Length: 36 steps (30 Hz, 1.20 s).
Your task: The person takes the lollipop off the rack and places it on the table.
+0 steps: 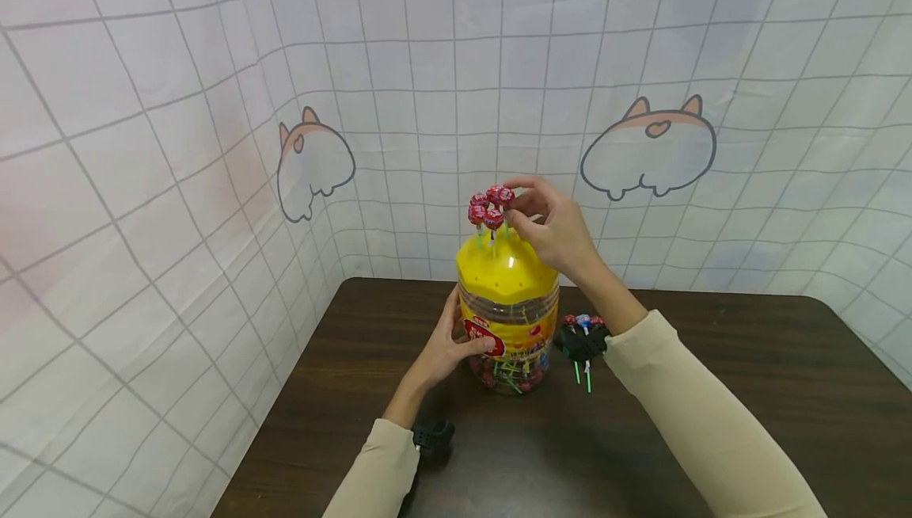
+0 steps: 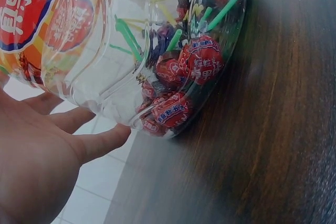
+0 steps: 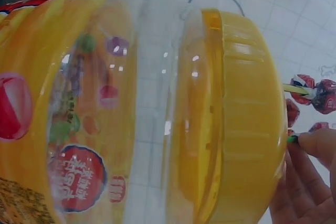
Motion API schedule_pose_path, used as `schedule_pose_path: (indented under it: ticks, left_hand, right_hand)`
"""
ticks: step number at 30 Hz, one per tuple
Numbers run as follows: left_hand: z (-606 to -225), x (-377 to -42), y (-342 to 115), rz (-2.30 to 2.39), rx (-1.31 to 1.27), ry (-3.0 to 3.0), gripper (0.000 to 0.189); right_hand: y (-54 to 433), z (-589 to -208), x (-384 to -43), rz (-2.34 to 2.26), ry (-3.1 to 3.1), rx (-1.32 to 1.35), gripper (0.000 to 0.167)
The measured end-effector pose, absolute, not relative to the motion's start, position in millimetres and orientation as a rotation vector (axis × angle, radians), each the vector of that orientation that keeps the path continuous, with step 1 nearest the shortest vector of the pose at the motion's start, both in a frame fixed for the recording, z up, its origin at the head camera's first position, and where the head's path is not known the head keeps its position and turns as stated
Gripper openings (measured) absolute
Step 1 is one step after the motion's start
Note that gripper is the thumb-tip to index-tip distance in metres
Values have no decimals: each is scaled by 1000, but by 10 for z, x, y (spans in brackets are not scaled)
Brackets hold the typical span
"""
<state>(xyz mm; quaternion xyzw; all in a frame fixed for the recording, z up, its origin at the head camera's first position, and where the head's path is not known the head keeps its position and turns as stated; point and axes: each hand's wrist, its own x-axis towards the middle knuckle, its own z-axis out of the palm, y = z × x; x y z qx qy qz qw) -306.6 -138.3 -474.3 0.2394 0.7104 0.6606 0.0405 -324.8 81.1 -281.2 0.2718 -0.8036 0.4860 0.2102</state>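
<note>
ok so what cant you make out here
Head: the middles of the loose lollipops beside the jar, hidden by the black wrist device.
Left wrist: how many wrapped sweets the jar holds; they overlap.
Right wrist: the fine print, too blurred to read.

Long cream sleeves point(image 1: 701, 407) and black wrist devices point(image 1: 433, 434) leave the hands point(image 1: 556, 229) bare.

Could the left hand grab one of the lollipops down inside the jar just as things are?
Probably not: the left hand grips the jar from outside, its clear wall stands between the hand and the lollipops, and the yellow lid covers the top.
</note>
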Motion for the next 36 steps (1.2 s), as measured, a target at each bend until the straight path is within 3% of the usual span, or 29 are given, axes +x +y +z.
schedule_pose_path:
  ticks: [17,36]
  left_hand:
    - [-4758,-3066,-1392,2029,765,2163,102]
    - [-4731,-3048,-1379,2037,738,2156,103]
  right_hand:
    - [981,-2725,-3118,1450,-2090,716,37]
    - [1404,-2926,-2895,1482,-2131,689,36]
